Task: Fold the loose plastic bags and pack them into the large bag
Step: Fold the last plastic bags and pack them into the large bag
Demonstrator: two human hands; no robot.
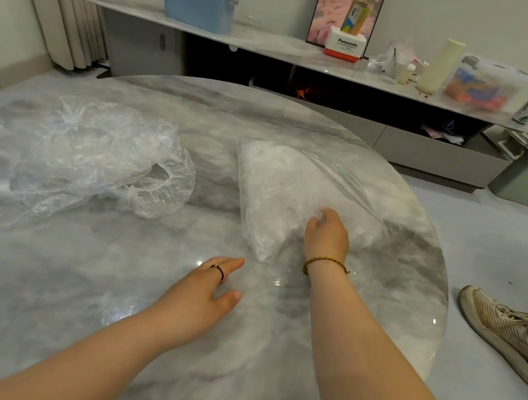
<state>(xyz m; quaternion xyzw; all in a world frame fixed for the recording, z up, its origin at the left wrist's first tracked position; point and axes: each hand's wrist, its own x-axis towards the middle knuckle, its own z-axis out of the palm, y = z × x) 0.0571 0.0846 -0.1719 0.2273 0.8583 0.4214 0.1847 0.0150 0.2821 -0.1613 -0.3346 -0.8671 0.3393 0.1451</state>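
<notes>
1. While the fingers of the right hand (327,234) curl into the film of the large bag (291,190), their tips are buried in the plastic. That's a grasp on the bag's near right side.
2. Over to the left hand (206,290): fingers straight and spread, holding nothing. It lies flat on the round marble table (163,372), near the bag's near corner but not touching it.
3. Faint glints beside that forearm hint at clear film (119,313) on the tabletop, too transparent to call.
4. The large bag sits on the right half of the table, puffed out with white plastic. By my reading, a fair share is already packed.
5. Plenty left, though. A heap of loose plastic bags (76,153) sprawls on the far left, well apart from the large bag, crumpled and unfolded. I'd put the job around midway at best.
6. The large bag's long axis runs near to far. Its narrow corner points back toward the person and the broad end lies far. Where its mouth lies, I cannot tell.
</notes>
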